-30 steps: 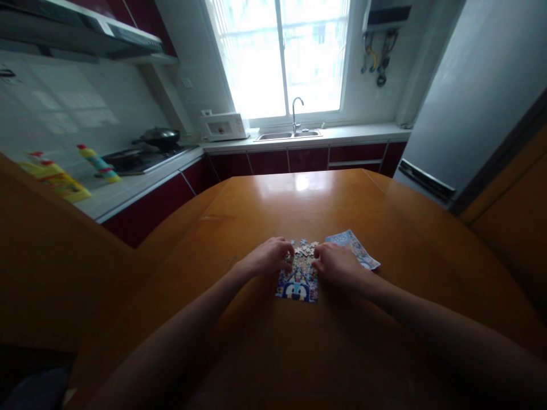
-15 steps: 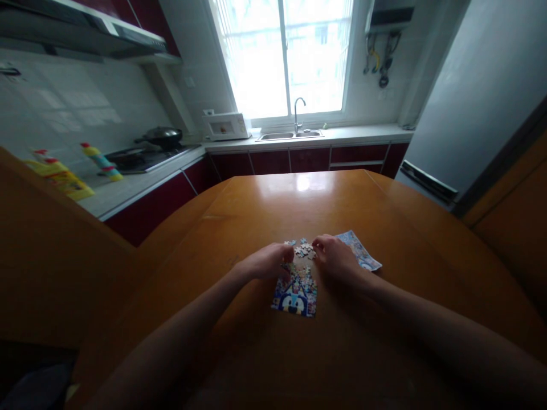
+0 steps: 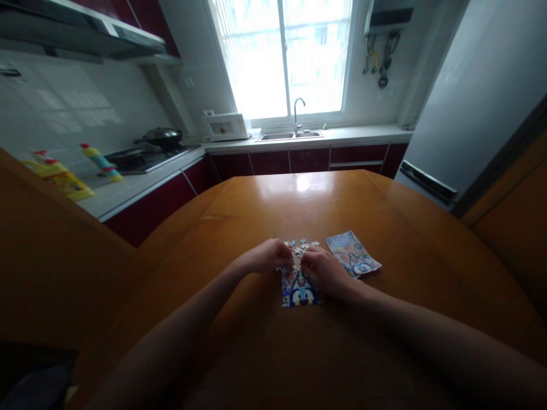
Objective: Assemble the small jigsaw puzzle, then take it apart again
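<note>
A partly joined jigsaw puzzle [image 3: 302, 296] with a blue cartoon dog's face lies flat on the table, its upper part half covered by my hands. My left hand [image 3: 271, 256] rests at its upper left edge, fingertips pinched together; what they grip is hidden. My right hand [image 3: 322, 269] is closed at the upper right edge, fingertips pointing down, apparently on a small puzzle piece that the fingers mostly hide. Just beyond my hands lie several loose puzzle pieces [image 3: 302, 248], many pale side up.
A printed picture sheet [image 3: 352, 253] with the same dog lies right of my right hand. The brown wooden table [image 3: 265, 210] stretches to a counter with a sink [image 3: 277, 136] and a microwave [image 3: 226, 126]. A fridge [image 3: 465, 108] stands at right, yellow bottles [image 3: 64, 179] at left.
My right hand has come from the loose pieces toward me and left, onto the puzzle's upper edge. The puzzle has shifted slightly right and away from me. My left hand's fingers have closed together.
</note>
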Motion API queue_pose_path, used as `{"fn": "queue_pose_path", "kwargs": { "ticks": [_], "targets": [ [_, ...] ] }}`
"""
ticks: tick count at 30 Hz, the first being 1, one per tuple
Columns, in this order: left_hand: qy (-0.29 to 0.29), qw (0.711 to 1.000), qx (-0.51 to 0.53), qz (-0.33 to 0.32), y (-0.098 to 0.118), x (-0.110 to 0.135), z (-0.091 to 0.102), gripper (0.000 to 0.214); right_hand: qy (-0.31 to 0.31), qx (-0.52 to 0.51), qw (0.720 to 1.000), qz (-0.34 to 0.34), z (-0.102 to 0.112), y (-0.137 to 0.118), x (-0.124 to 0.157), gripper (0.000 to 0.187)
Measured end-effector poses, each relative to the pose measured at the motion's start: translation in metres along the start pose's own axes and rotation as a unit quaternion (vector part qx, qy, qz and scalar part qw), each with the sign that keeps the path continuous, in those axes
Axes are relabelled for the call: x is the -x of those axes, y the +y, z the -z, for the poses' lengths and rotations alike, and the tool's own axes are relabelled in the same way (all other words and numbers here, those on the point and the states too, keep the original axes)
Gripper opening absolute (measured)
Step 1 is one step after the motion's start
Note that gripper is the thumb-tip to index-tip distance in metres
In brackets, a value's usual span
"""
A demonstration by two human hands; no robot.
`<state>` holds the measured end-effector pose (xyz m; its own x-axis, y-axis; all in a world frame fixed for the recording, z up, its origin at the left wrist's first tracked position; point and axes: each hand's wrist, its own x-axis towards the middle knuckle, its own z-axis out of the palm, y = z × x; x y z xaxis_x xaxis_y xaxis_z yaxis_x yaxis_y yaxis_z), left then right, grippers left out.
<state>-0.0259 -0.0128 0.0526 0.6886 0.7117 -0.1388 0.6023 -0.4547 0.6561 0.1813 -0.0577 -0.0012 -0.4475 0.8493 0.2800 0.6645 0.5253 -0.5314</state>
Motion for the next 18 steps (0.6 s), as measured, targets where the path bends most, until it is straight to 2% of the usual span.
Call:
{"fn": "queue_pose_path", "kwargs": {
  "ticks": [5, 8, 10, 14, 18],
  "targets": [
    [0.021, 1.0, 0.014, 0.0, -0.0003, -0.0009, -0.0002, 0.021, 0.04, -0.063, 0.997, 0.021, -0.0009, 0.0008, -0.0019, 0.012],
    [0.01, 0.999, 0.028, -0.024, 0.0001, -0.0011, -0.0009, 0.021, 0.059, -0.09, 0.994, 0.013, -0.0035, 0.0014, -0.0034, 0.008],
    [0.004, 0.998, 0.048, -0.029, 0.0, -0.0013, -0.0016, 0.019, 0.069, -0.096, 0.993, 0.004, -0.0049, 0.0018, -0.0044, 0.012],
    [-0.001, 0.995, 0.1, -0.024, -0.0014, -0.002, -0.0024, 0.02, 0.08, -0.107, 0.991, 0.005, -0.006, 0.0009, -0.005, 0.016],
    [0.006, 0.995, 0.096, -0.035, -0.0028, -0.0027, -0.0011, 0.016, 0.079, -0.118, 0.99, 0.024, -0.0056, -0.0007, -0.004, 0.012]
  ]
}}
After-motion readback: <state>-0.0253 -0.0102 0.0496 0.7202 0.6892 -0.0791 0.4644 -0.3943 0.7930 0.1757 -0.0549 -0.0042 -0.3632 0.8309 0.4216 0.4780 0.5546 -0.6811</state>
